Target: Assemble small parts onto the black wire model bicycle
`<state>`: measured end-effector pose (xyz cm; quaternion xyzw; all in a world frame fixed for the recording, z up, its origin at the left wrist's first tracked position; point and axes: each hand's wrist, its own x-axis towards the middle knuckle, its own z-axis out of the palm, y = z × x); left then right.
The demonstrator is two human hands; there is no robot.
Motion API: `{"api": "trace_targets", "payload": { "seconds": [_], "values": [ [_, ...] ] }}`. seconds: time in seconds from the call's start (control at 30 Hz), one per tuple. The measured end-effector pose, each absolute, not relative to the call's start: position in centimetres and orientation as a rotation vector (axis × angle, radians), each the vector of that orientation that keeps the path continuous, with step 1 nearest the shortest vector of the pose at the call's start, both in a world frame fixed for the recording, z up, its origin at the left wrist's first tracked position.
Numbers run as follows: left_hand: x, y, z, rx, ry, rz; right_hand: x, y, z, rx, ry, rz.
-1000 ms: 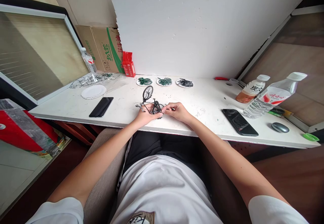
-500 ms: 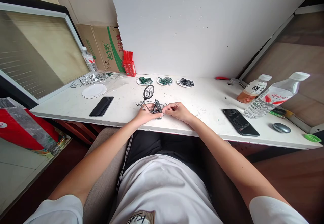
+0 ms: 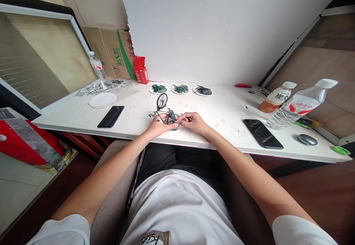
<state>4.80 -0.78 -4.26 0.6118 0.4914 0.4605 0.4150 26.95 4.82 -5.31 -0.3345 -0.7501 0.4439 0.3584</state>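
A small dark model bicycle (image 3: 162, 102) is held just above the front part of the white table, one spoked wheel sticking up. My left hand (image 3: 158, 126) is closed round its frame from the left, thumb along the near side. From the right, the pinched thumb and forefinger of my right hand (image 3: 193, 122) meet the model by its other wheel. Whether a small part sits between those fingertips cannot be made out. Beyond the hands, at the back, stand a plate of green parts (image 3: 158, 88), another plate of green parts (image 3: 180, 89) and a plate of black parts (image 3: 203, 90).
Left on the table (image 3: 133, 115) are a phone (image 3: 111, 116), white plates (image 3: 102, 100), black sprues (image 3: 107, 86) and a water bottle (image 3: 97, 66). At right lie another phone (image 3: 262, 133), a tea bottle (image 3: 277, 98), a large water bottle (image 3: 302, 104) and a mouse (image 3: 307, 139).
Both hands keep their hold at the model bicycle. Its upper parts have shifted very slightly; otherwise the whole view has only moved a little.
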Motion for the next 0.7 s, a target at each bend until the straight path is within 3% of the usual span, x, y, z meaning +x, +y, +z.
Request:
{"api": "trace_targets", "payload": {
  "seconds": [0.7],
  "values": [
    [4.94,-1.46,-3.4,1.506,1.218,1.163,27.1,4.45,-4.46,-0.819,-1.914,1.2]
  ]
}}
